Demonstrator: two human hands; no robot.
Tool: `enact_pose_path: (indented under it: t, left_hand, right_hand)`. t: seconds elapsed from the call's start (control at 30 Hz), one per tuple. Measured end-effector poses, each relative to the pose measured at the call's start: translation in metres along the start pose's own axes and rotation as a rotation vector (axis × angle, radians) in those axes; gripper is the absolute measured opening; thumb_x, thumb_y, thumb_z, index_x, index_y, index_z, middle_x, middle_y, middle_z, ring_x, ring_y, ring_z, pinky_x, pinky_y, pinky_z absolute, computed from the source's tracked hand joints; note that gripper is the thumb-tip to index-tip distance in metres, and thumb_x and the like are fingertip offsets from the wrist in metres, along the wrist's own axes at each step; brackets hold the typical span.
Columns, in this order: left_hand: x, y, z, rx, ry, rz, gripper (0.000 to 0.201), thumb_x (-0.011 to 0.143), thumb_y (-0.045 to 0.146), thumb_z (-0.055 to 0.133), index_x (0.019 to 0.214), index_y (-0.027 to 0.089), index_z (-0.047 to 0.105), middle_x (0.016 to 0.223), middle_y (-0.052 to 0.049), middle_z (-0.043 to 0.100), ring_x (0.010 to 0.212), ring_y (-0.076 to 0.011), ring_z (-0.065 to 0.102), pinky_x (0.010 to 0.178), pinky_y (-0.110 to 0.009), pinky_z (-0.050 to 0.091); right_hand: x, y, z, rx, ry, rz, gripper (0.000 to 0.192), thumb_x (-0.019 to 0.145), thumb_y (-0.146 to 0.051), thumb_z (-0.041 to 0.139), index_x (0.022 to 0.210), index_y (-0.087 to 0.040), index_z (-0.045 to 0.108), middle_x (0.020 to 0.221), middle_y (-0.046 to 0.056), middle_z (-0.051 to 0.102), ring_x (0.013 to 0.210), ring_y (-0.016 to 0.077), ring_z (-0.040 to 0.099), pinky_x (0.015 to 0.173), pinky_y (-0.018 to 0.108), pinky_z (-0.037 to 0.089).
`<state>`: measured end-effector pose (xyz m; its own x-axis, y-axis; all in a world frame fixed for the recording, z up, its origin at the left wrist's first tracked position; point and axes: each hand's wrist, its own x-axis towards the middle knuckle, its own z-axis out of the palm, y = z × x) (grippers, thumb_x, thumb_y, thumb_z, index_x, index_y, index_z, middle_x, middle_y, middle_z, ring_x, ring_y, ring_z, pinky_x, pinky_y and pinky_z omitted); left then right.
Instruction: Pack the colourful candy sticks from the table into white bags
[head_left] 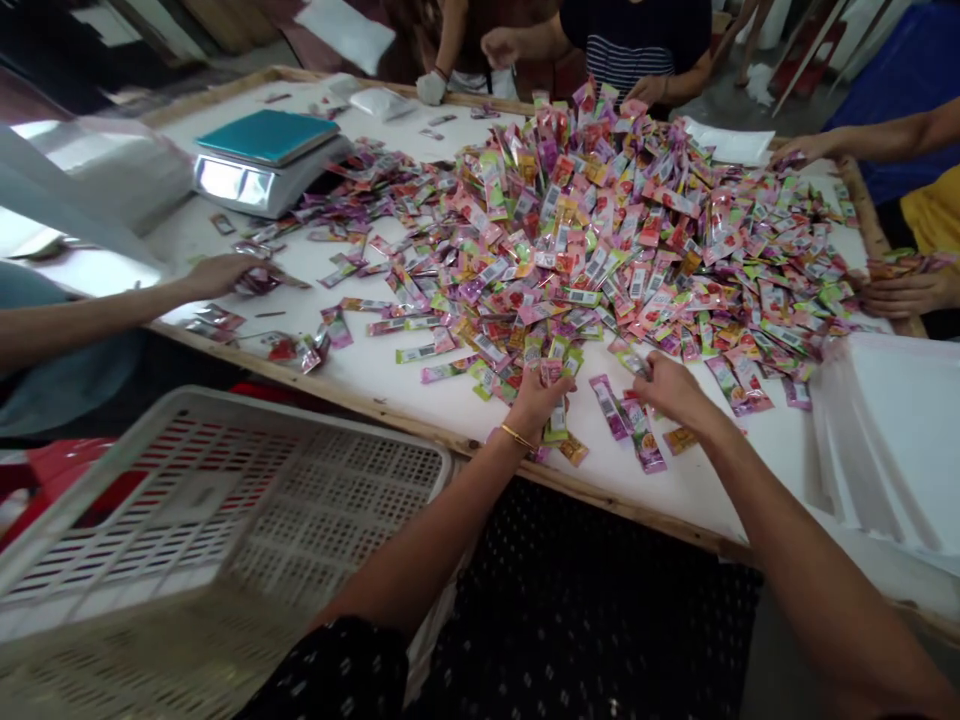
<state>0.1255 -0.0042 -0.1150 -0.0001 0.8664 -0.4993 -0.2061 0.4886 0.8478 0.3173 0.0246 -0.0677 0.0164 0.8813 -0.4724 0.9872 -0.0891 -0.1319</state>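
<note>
At the near edge of the surface (420, 395), both hands, left hand (536, 400) and right hand (671, 390), pinch light, slippery sachets (559, 385); best gripped by their flat ends

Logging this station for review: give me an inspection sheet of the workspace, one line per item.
Surface: white table top with a wooden edge, largely covered.
Job's things: big heap of coloured sachets; loose ones lie near the front edge.
Clutter: weighing scale with teal platter at far left; white plastic crate below the front edge; stack of white trays at right.
Hands: left hand closed on a few sachets; right hand grips sachets at the heap's edge.
Cables: nothing seen.
Surroundings: other people's hands work the far, left and right sides; a blue bin stands at far right.
</note>
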Motion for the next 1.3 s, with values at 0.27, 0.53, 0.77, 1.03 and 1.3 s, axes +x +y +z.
enact_pose_path:
  t: [0.27,0.53,0.77,1.03,1.3]
  left_hand:
    - [0.0,-0.005,-0.001,-0.082,-0.014,-0.029,0.026,0.063,0.031,0.074,0.068,0.016,0.054,0.045,0.005,0.052,0.034,-0.0061,0.043,0.036,-0.018,0.031]
    - [-0.014,-0.006,0.002,-0.117,-0.078,-0.129,0.032,0.063,0.037,0.075,0.072,0.015,0.053,0.048,0.003,0.055,0.035,-0.0072,0.045,0.036,-0.019,0.033]
    - [-0.035,-0.017,0.026,-0.106,-0.092,-0.206,0.023,0.072,0.031,0.07,0.08,0.015,0.056,0.05,0.003,0.056,0.039,-0.0076,0.047,0.04,-0.019,0.034]
    - [-0.033,-0.017,0.045,-0.15,-0.15,-0.092,0.035,0.069,0.039,0.073,0.084,0.015,0.052,0.066,0.001,0.063,0.043,-0.0069,0.049,0.041,-0.019,0.034]
    - [-0.025,-0.013,0.098,-0.319,-0.31,0.095,0.052,0.051,0.028,0.086,0.092,0.015,0.057,0.078,0.001,0.064,0.073,-0.011,0.06,0.073,-0.022,0.048]
  right_hand:
    - [-0.025,-0.052,0.034,-0.105,0.033,-0.074,0.028,0.09,-0.025,0.043,0.111,-0.015,0.058,0.111,0.014,0.064,0.099,0.024,0.063,0.077,0.03,0.045]
    - [-0.035,0.011,0.015,0.0,0.022,0.121,0.033,0.088,-0.038,0.046,0.105,-0.013,0.059,0.101,0.014,0.065,0.093,0.0243,0.062,0.072,0.029,0.044]
    - [-0.044,0.002,0.058,0.156,0.137,0.153,0.035,0.081,-0.025,0.056,0.115,-0.015,0.051,0.104,0.014,0.062,0.096,0.0267,0.061,0.078,0.036,0.048]
    - [-0.046,0.049,0.026,1.372,-0.052,0.267,0.026,0.065,-0.026,0.066,0.086,-0.017,0.055,0.069,0.001,0.063,0.052,0.0147,0.056,0.054,0.033,0.053]
    - [-0.054,-0.021,0.026,1.351,0.06,0.09,0.083,0.091,-0.061,-0.008,0.124,-0.017,0.054,0.106,0.01,0.068,0.108,0.0182,0.061,0.088,0.031,0.051]
